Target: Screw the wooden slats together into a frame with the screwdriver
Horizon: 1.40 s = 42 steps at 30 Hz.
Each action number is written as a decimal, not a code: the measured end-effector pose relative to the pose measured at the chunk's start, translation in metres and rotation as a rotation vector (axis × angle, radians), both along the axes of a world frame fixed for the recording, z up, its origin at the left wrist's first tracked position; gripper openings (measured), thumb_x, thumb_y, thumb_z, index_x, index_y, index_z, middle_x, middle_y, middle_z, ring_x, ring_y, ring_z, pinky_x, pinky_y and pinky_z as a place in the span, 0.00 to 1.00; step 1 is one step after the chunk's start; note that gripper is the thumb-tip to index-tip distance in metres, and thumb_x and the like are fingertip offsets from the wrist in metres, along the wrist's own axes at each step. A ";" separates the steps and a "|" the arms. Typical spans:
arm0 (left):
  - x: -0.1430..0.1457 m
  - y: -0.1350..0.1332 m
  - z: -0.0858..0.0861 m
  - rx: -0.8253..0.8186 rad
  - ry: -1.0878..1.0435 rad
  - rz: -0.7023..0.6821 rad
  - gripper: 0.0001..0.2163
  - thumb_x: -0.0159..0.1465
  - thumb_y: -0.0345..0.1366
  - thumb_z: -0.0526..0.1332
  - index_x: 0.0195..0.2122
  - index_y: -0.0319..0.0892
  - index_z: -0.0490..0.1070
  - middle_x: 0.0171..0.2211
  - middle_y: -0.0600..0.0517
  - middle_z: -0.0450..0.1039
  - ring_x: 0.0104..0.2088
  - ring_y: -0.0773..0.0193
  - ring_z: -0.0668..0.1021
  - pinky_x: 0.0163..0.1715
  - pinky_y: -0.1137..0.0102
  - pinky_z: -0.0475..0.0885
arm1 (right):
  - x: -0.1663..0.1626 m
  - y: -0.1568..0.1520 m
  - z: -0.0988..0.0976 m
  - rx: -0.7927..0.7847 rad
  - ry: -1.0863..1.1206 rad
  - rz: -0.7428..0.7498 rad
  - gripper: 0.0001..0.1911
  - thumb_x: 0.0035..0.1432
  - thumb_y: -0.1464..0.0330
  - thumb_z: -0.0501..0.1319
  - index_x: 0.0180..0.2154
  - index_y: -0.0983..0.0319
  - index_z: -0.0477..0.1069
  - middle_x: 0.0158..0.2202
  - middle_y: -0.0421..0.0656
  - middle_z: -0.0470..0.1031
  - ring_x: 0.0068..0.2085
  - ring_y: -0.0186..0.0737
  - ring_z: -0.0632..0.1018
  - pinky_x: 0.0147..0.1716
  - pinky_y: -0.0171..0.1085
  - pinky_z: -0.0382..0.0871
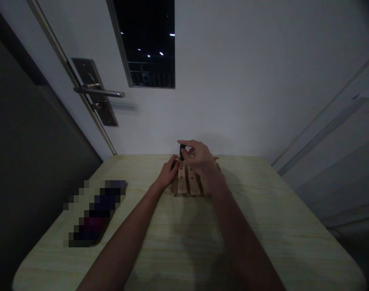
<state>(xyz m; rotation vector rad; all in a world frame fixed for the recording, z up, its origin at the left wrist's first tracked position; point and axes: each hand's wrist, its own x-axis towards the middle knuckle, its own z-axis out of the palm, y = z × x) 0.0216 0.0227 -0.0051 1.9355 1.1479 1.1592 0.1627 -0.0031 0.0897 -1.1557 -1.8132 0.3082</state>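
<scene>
The rack (175,189) is lying at the table's (163,250) far middle; the right hand (200,157) is grasping the screwdriver (182,151) near-upright over the left bar (182,186); the left hand (167,173) is touching alongside, its grip indeterminable; aligning and bracing are probably preventing slips

We see a pale, wood-grained table (160,246) with rounded near corners, carrying a slatted wooden piece (182,184) close to the middle of its far edge and, well apart toward its left side, a dark, flat oblong object (96,214) whose surface is pixelated
</scene>
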 end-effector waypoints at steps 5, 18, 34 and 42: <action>0.000 0.000 0.000 0.005 0.003 0.008 0.14 0.65 0.44 0.49 0.45 0.41 0.63 0.33 0.51 0.73 0.33 0.62 0.74 0.35 0.70 0.66 | -0.001 -0.001 0.003 -0.073 -0.009 0.016 0.18 0.53 0.70 0.56 0.46 0.60 0.73 0.40 0.44 0.77 0.31 0.36 0.74 0.34 0.37 0.68; -0.001 0.003 -0.005 0.023 0.005 0.017 0.16 0.65 0.44 0.49 0.50 0.42 0.63 0.36 0.51 0.74 0.36 0.62 0.75 0.38 0.69 0.68 | 0.001 0.002 0.004 0.001 -0.084 0.066 0.10 0.51 0.71 0.59 0.38 0.59 0.71 0.34 0.41 0.72 0.34 0.36 0.72 0.36 0.35 0.64; 0.000 0.002 -0.004 0.012 -0.023 0.009 0.18 0.64 0.44 0.50 0.50 0.41 0.64 0.34 0.50 0.75 0.36 0.59 0.76 0.39 0.68 0.69 | -0.009 -0.007 0.007 -0.045 -0.376 -0.100 0.10 0.60 0.67 0.52 0.42 0.58 0.69 0.39 0.44 0.74 0.37 0.40 0.73 0.34 0.38 0.64; 0.000 0.001 -0.002 0.012 -0.005 0.033 0.16 0.63 0.42 0.51 0.48 0.40 0.65 0.35 0.49 0.75 0.42 0.56 0.75 0.43 0.64 0.68 | -0.010 -0.010 0.008 -0.039 -0.291 0.001 0.12 0.60 0.68 0.52 0.43 0.58 0.70 0.40 0.44 0.76 0.40 0.42 0.74 0.39 0.39 0.64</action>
